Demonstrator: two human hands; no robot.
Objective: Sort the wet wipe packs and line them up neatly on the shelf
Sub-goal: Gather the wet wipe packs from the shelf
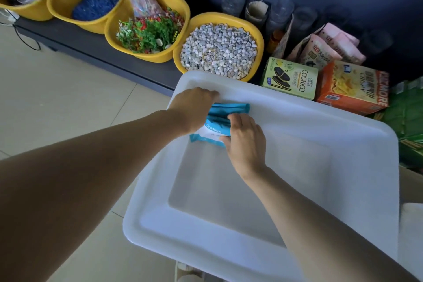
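The wet wipe packs [223, 119] are held inside the white bin [343, 144], up against its far left wall, approx. at rim height. At least two blue packs are seen, bunched together. The left hand [194, 107] is curled over their far end; the right hand [246, 142] is clamped on the near end, thumb on top — both hands close together on one bundle.

Risks, as judged: the packs are soft and slick, so a pack could be squeezed out of the bundle and dropped back into the bin if the grip is uneven. The bundle could also be caught on the bin rim as it is lifted. The shelf [96, 46] is crowded w/ yellow basins [183, 14], a cookie box [289, 78] etc. — a neat row may be hard to fit there.

Hidden or unclear: the exact pack count can't be told, since the hands cover much of the bundle. Left fingertips are hidden behind the packs. Pack print is too small to read. The intended shelf spot isn't identifiable.
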